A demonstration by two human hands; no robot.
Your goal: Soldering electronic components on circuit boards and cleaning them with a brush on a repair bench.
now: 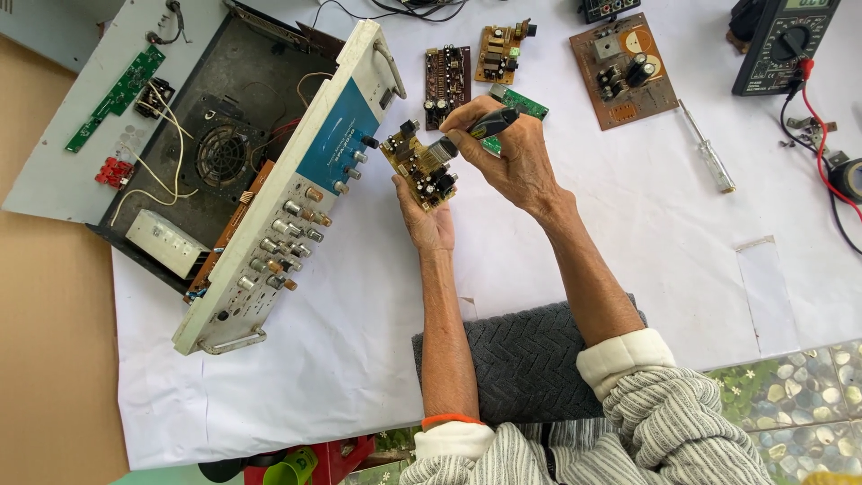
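My left hand [425, 218] holds a small yellow-brown circuit board [415, 167] up above the white sheet, component side toward me. My right hand [505, 154] grips a dark brush [474, 131], and its bristle end rests on the board's upper right part. Both hands meet just right of the opened amplifier chassis [235, 162], whose front panel with several knobs faces the board. A green circuit board [521, 104] lies partly hidden behind my right hand.
Loose circuit boards lie at the back: a dark brown one [446, 74], a small tan one [499, 50], a larger brown one [624, 70]. A screwdriver [708, 160] and a multimeter [783, 43] with red lead sit right. A grey knitted cloth [528, 359] lies under my forearms.
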